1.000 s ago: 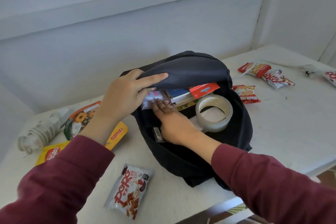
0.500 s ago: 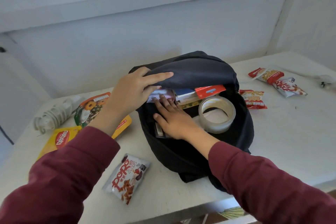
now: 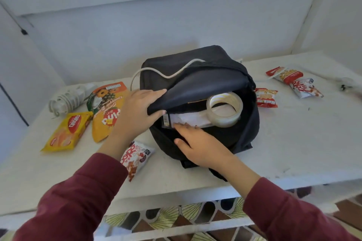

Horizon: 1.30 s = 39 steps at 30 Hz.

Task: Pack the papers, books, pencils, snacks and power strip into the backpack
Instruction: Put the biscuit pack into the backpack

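Backpack, black, stands mid-surface with its mouth open toward the person. The left hand pinches the flap's edge, fingers closed over the fabric, holding it up. The right hand lies at the near rim with fingers stretched flat on a white paper or packet inside, gripping nothing. That paper's long axis runs left to right, a barcode at its left end. One clear tape roll lies in the mouth just right of it, hole upward, crowding the opening. A white cord drapes across the bag's top toward the coiled power strip at far left. Six snack packets lie on the white surface: three left of the bag, namely a yellow one, an orange pineapple one and a white-red one partly under the left forearm; three right, namely a red one just beside the bag and two more farther off.
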Each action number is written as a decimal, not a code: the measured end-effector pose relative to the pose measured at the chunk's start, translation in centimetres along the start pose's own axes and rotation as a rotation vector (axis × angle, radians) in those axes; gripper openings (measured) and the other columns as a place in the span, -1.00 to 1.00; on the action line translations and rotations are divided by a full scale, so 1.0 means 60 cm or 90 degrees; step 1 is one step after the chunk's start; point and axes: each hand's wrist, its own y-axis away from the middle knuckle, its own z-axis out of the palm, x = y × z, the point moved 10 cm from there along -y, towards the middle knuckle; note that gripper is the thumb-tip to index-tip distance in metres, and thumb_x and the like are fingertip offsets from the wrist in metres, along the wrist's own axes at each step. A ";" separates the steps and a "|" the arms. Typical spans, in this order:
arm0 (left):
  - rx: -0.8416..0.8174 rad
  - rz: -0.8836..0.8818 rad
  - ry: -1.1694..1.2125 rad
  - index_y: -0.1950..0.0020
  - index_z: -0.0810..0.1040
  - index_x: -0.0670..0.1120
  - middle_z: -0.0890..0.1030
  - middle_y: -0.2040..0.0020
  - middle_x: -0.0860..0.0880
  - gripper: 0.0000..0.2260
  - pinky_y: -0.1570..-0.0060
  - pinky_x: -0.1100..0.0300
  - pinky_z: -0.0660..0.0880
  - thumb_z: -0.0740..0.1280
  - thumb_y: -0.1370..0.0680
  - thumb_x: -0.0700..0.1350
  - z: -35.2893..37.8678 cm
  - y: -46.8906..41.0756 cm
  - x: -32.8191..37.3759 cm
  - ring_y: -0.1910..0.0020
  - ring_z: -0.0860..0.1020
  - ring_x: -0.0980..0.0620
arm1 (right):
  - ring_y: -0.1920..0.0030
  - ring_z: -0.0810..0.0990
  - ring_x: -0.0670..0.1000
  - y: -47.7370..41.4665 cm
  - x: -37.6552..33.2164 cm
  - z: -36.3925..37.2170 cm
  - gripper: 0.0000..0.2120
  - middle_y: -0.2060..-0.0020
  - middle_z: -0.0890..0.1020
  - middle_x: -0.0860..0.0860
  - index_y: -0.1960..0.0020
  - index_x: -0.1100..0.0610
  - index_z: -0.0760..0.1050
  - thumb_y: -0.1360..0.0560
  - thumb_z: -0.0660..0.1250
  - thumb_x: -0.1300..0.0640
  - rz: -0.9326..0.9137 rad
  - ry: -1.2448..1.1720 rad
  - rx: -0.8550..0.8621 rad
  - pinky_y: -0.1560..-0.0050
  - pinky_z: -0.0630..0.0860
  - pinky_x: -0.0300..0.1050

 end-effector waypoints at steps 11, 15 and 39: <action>0.178 -0.328 0.206 -0.04 0.62 -0.07 0.62 0.00 0.05 -0.81 -0.03 0.22 0.45 0.35 -0.49 -0.28 -0.047 0.203 -0.104 -0.01 0.55 0.09 | -0.04 0.58 -0.05 -0.001 -0.148 -0.054 -0.72 -0.06 0.63 -0.02 -0.23 0.08 0.50 -0.58 0.16 0.07 -0.113 -0.050 0.125 -0.03 0.54 -0.06; 0.126 -0.432 0.154 -0.15 0.58 -0.08 0.61 -0.10 -0.04 -0.75 -0.13 0.04 0.42 0.38 -0.47 -0.22 -0.036 0.249 -0.193 -0.12 0.53 -0.06 | -0.16 0.50 -0.06 -0.072 -0.201 -0.049 -0.68 -0.18 0.56 -0.02 -0.31 0.07 0.45 -0.58 0.17 0.09 -0.119 -0.072 0.117 -0.14 0.41 -0.20; 0.211 -0.750 0.946 -0.15 0.42 -0.05 0.56 -0.14 -0.13 -0.71 0.18 0.14 0.58 0.37 -0.48 -0.25 0.030 0.265 -0.343 0.03 0.59 -0.03 | 0.59 0.26 -0.12 -0.286 -0.134 0.057 -0.49 0.03 0.53 0.18 -0.23 -0.01 0.47 -0.46 0.12 0.46 0.166 -0.619 0.042 0.67 0.17 -0.31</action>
